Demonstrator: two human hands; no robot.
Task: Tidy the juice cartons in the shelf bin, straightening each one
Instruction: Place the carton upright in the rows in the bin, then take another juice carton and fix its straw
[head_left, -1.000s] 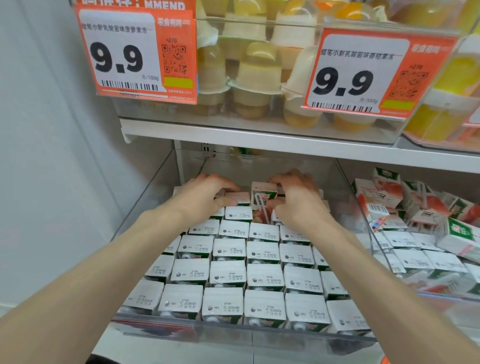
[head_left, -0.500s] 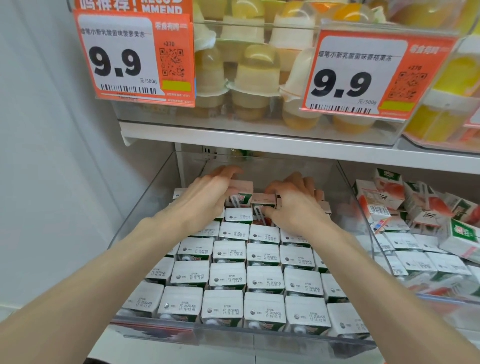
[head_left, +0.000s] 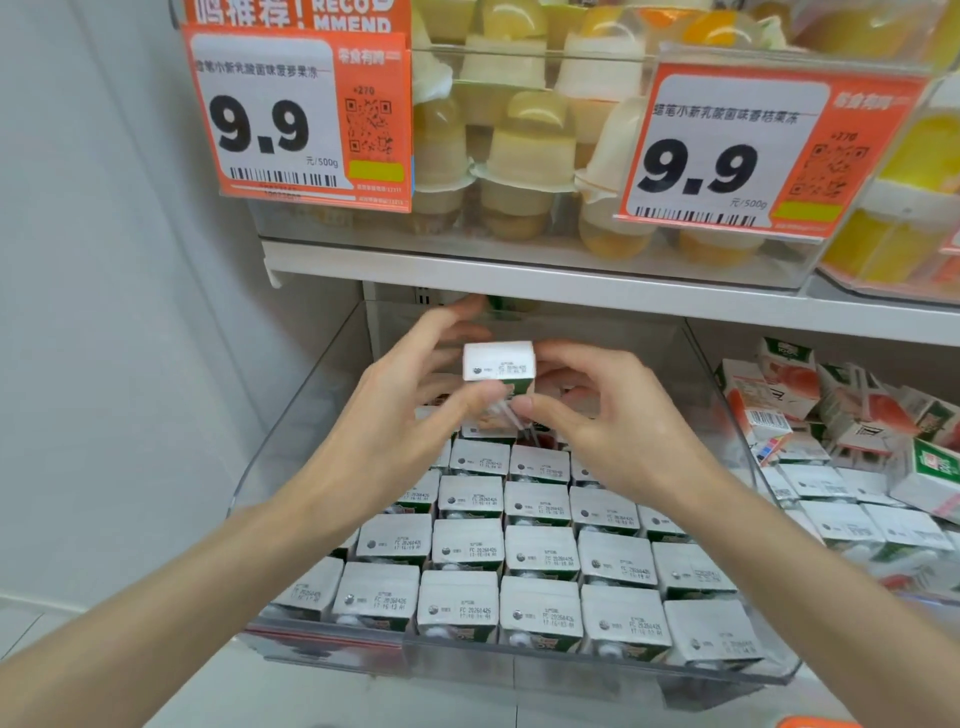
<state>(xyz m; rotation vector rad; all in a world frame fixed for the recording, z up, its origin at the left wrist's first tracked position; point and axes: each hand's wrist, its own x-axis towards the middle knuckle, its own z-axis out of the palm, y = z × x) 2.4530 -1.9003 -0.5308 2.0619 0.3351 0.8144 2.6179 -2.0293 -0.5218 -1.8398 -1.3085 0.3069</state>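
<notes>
Above the back rows of the clear shelf bin (head_left: 311, 431), one juice carton (head_left: 498, 364) is held in the air, apart from the others, with its white top turned toward the person. The left hand (head_left: 405, 415) holds it from the left side: the thumb lies on the lower front, and the long fingers reach behind it, slightly spread. The right hand (head_left: 602, 421) pinches the lower right part of the same carton between thumb and forefinger, close to the small straw on its face.

Below the hands, the other cartons (head_left: 540, 556) stand in the bin in tidy rows, side by side, all with white tops and printed date codes. What lies directly under the hands is hidden.

Just beyond the right wall of the bin, more cartons (head_left: 774, 395) lie tilted and mixed together. Over all of this runs a white shelf (head_left: 571, 288), and on it stand clear containers of yellow jelly cups (head_left: 524, 156). Two orange price tags (head_left: 291, 114) showing "9.9" hang on their fronts. A pale wall (head_left: 104, 312) closes the left side.
</notes>
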